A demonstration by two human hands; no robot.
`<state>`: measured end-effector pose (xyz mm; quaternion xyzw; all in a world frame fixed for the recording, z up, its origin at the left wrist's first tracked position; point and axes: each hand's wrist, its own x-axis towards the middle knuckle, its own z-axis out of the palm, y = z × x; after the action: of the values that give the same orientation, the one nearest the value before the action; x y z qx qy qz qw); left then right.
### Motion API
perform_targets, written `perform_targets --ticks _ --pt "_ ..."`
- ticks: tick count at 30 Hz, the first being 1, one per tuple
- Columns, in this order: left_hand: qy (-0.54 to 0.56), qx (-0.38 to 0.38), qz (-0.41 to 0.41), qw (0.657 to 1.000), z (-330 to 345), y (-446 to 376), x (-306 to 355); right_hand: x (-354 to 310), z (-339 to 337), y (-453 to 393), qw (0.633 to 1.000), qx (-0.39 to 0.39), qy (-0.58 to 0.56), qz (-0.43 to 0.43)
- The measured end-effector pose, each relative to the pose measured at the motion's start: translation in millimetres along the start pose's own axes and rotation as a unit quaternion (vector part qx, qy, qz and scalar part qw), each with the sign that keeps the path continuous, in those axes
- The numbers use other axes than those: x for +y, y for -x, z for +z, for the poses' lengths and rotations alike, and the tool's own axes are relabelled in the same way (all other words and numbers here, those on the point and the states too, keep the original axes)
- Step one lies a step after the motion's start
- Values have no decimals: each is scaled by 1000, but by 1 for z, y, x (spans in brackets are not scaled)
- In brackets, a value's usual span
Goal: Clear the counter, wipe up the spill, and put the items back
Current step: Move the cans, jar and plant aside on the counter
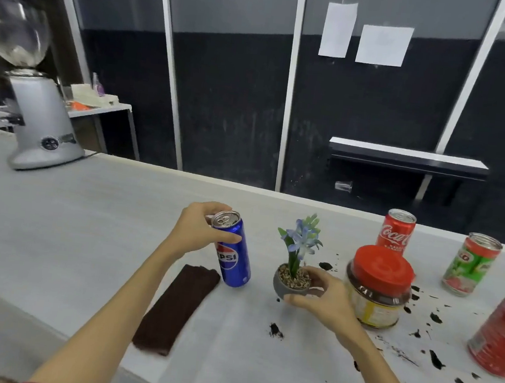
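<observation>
Blue Pepsi can [234, 251] tilted, gripped near its top by my left hand [200, 231], fingers curled round it, base at the counter [86, 220]. My right hand [321, 295] curls round the small grey flower pot [289, 285], thumb under, fingers at the rim. Brown cloth [176, 308] lies flat just below my left fingers. Black spill splatters [433, 357] spread right of my right fingers. Red-lidded jar [378, 285] just behind my right knuckles; Coca-Cola can [396, 231], green can [471, 264], red can [501, 333] further right. Grey grinder [43, 119] far left.
</observation>
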<state>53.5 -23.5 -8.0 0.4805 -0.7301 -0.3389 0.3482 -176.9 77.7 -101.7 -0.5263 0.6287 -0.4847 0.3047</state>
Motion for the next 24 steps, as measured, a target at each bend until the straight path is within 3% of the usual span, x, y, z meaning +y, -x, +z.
perform_targets --ticks 13,24 --pt "-72 39 -30 996 -190 -74 -122 -56 223 -133 999 10 -39 2" --pt "-50 54 -61 995 -233 -88 -184 -64 307 -176 999 -24 21 2"
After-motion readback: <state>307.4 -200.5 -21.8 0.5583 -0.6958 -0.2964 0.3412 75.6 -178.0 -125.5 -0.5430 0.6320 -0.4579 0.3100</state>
